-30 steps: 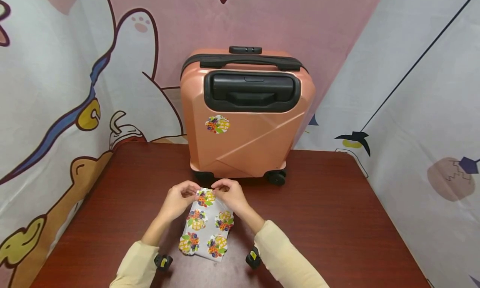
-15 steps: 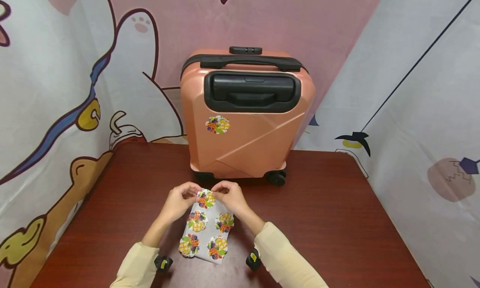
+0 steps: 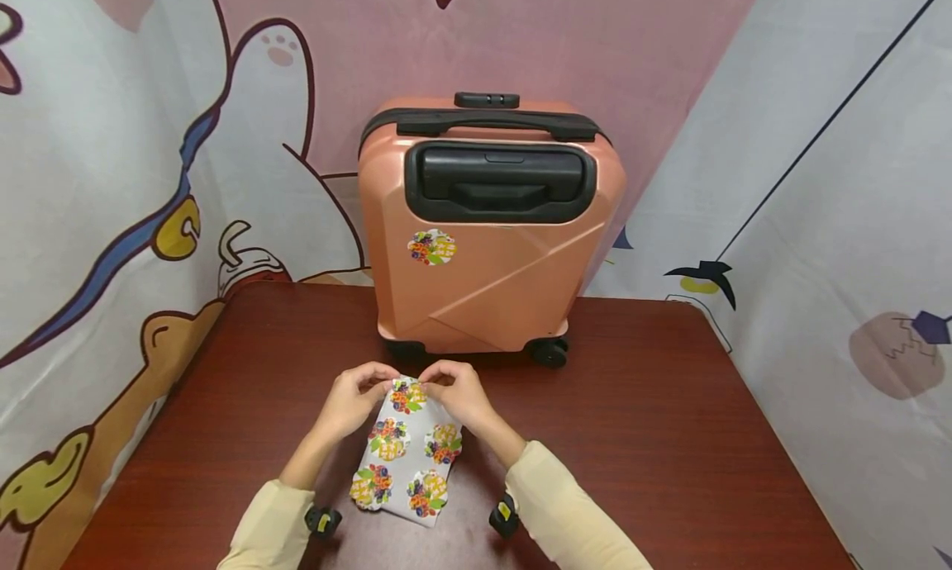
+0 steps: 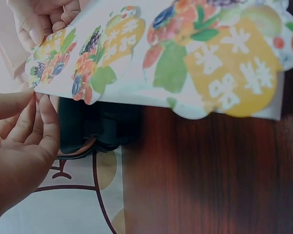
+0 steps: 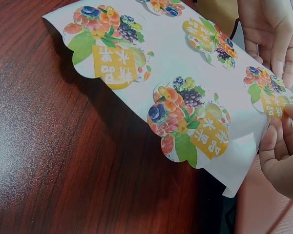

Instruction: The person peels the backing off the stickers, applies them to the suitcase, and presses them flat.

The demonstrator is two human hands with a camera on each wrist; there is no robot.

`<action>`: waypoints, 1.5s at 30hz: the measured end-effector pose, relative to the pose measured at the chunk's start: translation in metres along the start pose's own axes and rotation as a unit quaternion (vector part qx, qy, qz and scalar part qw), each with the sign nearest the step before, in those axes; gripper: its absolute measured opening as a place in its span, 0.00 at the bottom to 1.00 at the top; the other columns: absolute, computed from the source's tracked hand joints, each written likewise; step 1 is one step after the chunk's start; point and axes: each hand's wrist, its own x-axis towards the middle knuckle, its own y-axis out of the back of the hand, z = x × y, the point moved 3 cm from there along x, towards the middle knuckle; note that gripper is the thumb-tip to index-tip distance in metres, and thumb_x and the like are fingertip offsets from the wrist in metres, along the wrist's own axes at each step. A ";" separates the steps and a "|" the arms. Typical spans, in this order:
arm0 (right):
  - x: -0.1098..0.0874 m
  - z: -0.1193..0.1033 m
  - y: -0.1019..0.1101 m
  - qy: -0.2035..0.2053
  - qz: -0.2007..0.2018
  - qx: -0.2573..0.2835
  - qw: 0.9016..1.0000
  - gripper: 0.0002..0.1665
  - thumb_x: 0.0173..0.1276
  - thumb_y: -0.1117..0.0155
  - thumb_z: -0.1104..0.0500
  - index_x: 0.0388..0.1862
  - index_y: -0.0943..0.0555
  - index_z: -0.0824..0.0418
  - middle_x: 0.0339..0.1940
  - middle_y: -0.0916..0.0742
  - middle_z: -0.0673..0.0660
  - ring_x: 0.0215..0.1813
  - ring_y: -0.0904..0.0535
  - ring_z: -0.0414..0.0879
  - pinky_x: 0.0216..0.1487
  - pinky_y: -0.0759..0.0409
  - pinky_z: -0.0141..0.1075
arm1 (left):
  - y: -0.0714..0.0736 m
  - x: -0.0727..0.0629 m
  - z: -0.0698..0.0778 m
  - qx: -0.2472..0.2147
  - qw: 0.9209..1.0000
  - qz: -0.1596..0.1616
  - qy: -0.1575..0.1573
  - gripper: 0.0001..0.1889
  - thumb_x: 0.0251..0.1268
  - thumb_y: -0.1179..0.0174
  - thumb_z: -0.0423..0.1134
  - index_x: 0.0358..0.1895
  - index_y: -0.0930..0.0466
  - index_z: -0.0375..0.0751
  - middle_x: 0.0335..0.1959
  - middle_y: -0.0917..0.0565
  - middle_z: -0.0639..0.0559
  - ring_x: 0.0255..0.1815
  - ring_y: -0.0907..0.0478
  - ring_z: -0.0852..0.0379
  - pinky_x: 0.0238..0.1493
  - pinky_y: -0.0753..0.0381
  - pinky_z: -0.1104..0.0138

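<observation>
A white sheet of fruit stickers [image 3: 419, 453] is held over the table in front of the suitcase, its far end in both hands. My left hand [image 3: 351, 401] pinches the far left corner between thumb and fingers. On the far right corner, my right hand [image 3: 459, 395] pinches likewise, beside the topmost fruit sticker [image 3: 407, 396]. In the right wrist view the sheet [image 5: 166, 58] bends and slopes, with scalloped sticker edges jutting past its side. The left wrist view shows its side edge above the tabletop, close to the left hand [image 4: 27, 141].
An orange suitcase [image 3: 483, 289] stands upright at the table's back, with one round fruit sticker [image 3: 431, 246] on its upper left front. The dark red wooden table [image 3: 632, 438] extends to both sides. Printed cloth [image 3: 580, 41] hangs behind and at the sides.
Both hands have come slightly nearer with the sheet. The sheet's near end has swung a little downward and to the left; the grips look the same.
</observation>
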 end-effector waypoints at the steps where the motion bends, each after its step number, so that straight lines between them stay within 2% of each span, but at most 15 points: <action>1: 0.000 0.001 0.000 0.005 0.000 0.001 1.000 0.03 0.55 0.35 0.69 0.30 0.18 0.68 0.27 0.16 0.57 0.25 0.25 0.40 0.25 0.27 0.30 | 0.000 0.000 0.000 -0.001 1.000 -0.001 0.001 0.06 0.59 0.43 0.25 0.36 0.19 0.36 0.32 0.17 0.48 0.34 0.21 0.51 0.35 0.24 0.65; 6: -0.001 0.002 0.001 0.034 0.000 -0.001 0.999 0.03 0.56 0.35 0.67 0.29 0.19 0.67 0.26 0.17 0.52 0.25 0.25 0.39 0.24 0.27 0.31 | 0.000 -0.001 0.000 -0.006 1.000 -0.001 0.005 0.06 0.60 0.44 0.25 0.36 0.19 0.36 0.33 0.17 0.47 0.33 0.21 0.52 0.33 0.23 0.68; 12: -0.003 -0.003 0.002 0.002 -0.002 -0.002 1.000 0.02 0.55 0.35 0.69 0.29 0.18 0.68 0.29 0.16 0.58 0.27 0.23 0.46 0.26 0.27 0.30 | 0.000 -0.001 -0.001 -0.007 1.000 -0.001 0.008 0.05 0.59 0.43 0.26 0.36 0.19 0.36 0.32 0.17 0.47 0.33 0.21 0.52 0.33 0.23 0.67; 19: -0.002 0.002 0.001 0.027 -0.001 -0.004 1.000 0.02 0.55 0.35 0.69 0.29 0.18 0.67 0.28 0.16 0.55 0.27 0.24 0.40 0.26 0.25 0.30 | 0.001 -0.001 -0.001 -0.001 1.000 0.003 0.012 0.05 0.60 0.43 0.27 0.36 0.19 0.36 0.32 0.17 0.48 0.34 0.21 0.54 0.35 0.23 0.67; 23: -0.002 0.000 0.000 0.004 -0.001 -0.007 1.000 0.02 0.55 0.35 0.70 0.29 0.17 0.67 0.30 0.16 0.58 0.28 0.23 0.42 0.28 0.26 0.30 | 0.001 -0.001 -0.001 0.005 1.000 0.004 0.010 0.04 0.59 0.42 0.27 0.35 0.19 0.36 0.32 0.17 0.48 0.34 0.21 0.54 0.36 0.23 0.66; 28: -0.003 0.000 0.000 -0.014 0.001 -0.017 1.000 0.02 0.55 0.34 0.69 0.29 0.17 0.65 0.30 0.15 0.55 0.30 0.24 0.40 0.29 0.27 0.29 | 0.000 0.000 -0.002 0.014 1.000 0.006 0.013 0.04 0.58 0.42 0.26 0.35 0.19 0.35 0.31 0.17 0.48 0.34 0.21 0.54 0.38 0.23 0.64; 40: -0.003 0.000 0.000 -0.019 -0.005 -0.002 1.000 0.02 0.55 0.34 0.69 0.30 0.17 0.65 0.30 0.16 0.57 0.28 0.25 0.41 0.27 0.28 0.29 | 0.003 0.003 -0.007 0.029 0.999 0.015 0.008 0.06 0.54 0.39 0.24 0.34 0.19 0.35 0.31 0.17 0.48 0.34 0.22 0.52 0.38 0.24 0.63; 45: -0.005 -0.005 0.003 -0.021 -0.013 0.010 1.000 0.03 0.56 0.36 0.71 0.31 0.18 0.70 0.30 0.16 0.63 0.28 0.25 0.48 0.26 0.29 0.29 | 0.006 0.004 -0.012 0.040 0.999 0.018 0.010 0.07 0.53 0.39 0.24 0.35 0.20 0.35 0.30 0.17 0.47 0.33 0.22 0.52 0.37 0.25 0.64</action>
